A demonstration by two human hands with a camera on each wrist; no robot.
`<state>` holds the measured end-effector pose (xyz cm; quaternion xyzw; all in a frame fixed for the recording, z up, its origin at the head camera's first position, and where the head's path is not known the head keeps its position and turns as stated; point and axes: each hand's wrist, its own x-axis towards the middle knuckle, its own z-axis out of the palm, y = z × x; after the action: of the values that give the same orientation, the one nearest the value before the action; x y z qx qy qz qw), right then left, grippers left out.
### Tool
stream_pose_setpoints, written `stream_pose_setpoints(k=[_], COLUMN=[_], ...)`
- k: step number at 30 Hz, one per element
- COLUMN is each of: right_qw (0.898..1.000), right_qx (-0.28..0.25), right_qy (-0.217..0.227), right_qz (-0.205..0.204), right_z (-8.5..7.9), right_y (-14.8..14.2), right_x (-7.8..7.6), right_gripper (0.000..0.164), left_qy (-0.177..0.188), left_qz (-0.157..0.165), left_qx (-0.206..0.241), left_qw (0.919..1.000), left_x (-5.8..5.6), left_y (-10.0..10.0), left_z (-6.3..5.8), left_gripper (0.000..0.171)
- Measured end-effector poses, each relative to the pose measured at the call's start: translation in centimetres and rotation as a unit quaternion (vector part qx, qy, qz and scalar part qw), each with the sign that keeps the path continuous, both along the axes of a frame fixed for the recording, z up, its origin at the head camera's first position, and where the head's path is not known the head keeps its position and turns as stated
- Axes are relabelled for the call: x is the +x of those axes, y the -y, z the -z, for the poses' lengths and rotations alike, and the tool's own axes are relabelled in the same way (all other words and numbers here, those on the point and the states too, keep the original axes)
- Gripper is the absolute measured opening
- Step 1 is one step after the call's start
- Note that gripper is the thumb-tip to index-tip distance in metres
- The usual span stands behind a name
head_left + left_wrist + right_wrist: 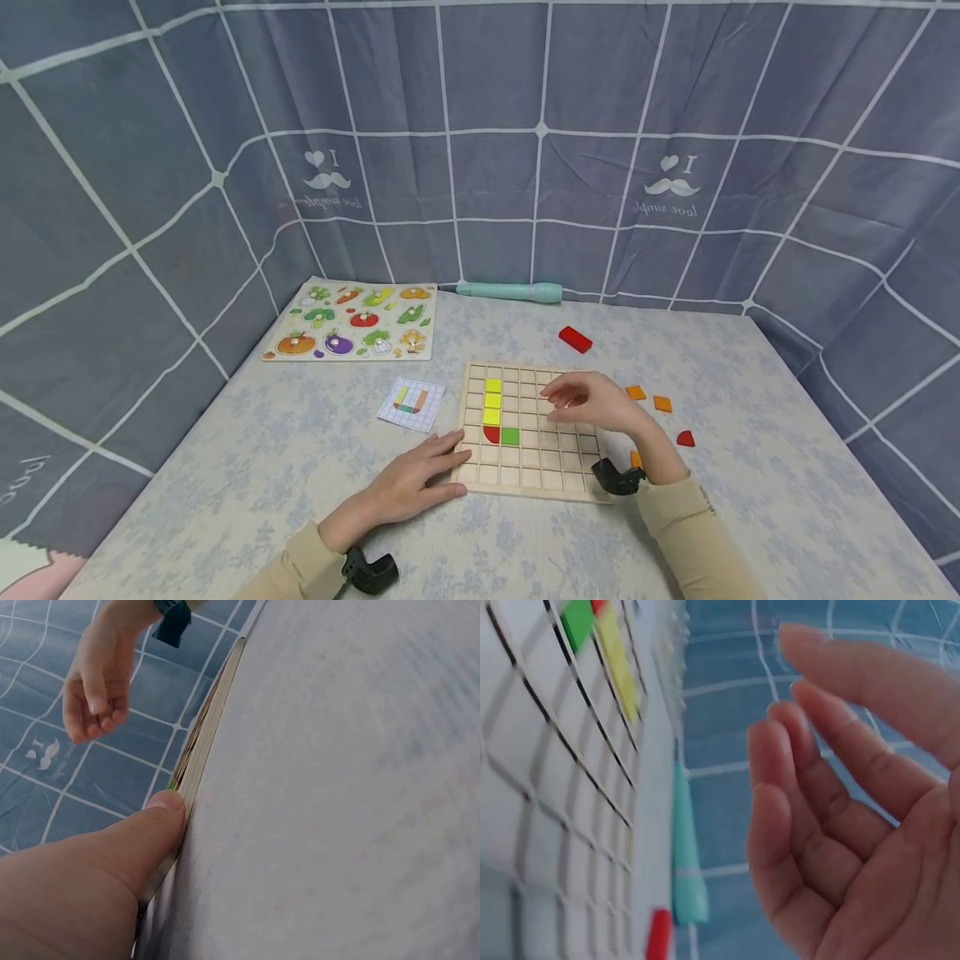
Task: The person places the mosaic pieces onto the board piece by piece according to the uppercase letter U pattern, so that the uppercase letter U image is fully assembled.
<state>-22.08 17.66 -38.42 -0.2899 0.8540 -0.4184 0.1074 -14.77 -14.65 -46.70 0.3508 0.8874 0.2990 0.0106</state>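
A wooden grid board (530,459) lies flat on a pale flowered tablecloth (225,467). The left hand (416,478) rests its straight, parted fingertips on the board's left edge, thumb touching the near-left corner, gripping nothing. The right hand (600,402) hangs above the board's right half, fingers loosely curved, thumb apart, holding nothing, with open grid between it and the yellow squares (492,401), green square (510,436) and red quarter-round (491,434) nearer the left edge. A strip of tablecloth separates that edge from a printed card (412,404); a red block (575,339) lies beyond the far edge, orange squares (663,403) past the right
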Motion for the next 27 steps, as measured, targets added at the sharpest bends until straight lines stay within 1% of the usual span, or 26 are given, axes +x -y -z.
stream_pose_setpoints(k=[4,7,10,13,17,23,27], right_qw=[1.0,1.0,1.0,1.0,1.0,0.999,0.998], right_qx=[-0.014,-0.022,-0.017,-0.009,-0.011,-0.003,0.0], right_qy=[0.006,0.01,0.01,0.009,0.012,0.041,0.058], right_qz=[0.002,0.006,0.014,0.017,0.002,-0.008,-0.008], right_z=[-0.9,-0.9,-0.3,0.6,1.8,3.0,3.7], right_y=[-2.6,-4.4,-6.1,-7.5,-9.0,-10.5,-11.1], right_x=[0.2,0.7,1.3,1.9,2.4,3.1,3.4], right_gripper=[0.034,0.034,0.034,0.035,0.035,0.027,0.026], left_qy=[0.008,0.012,0.009,0.005,0.004,0.003,0.003], left_qz=[-0.003,-0.004,-0.004,-0.003,-0.002,-0.003,-0.003], left_qx=[-0.002,-0.005,-0.007,-0.006,-0.003,-0.003,-0.003], left_qw=[1.0,0.9999,0.9999,1.0,1.0,1.0,1.0], left_x=[0.0,0.0,-0.1,-0.1,-0.1,-0.1,-0.1], left_y=[0.0,-0.1,-0.1,0.0,-0.1,-0.1,-0.1], left_z=[0.1,0.1,0.2,0.1,0.1,0.1,0.0], left_gripper=[0.058,0.058,0.058,0.057,0.056,0.056,0.057])
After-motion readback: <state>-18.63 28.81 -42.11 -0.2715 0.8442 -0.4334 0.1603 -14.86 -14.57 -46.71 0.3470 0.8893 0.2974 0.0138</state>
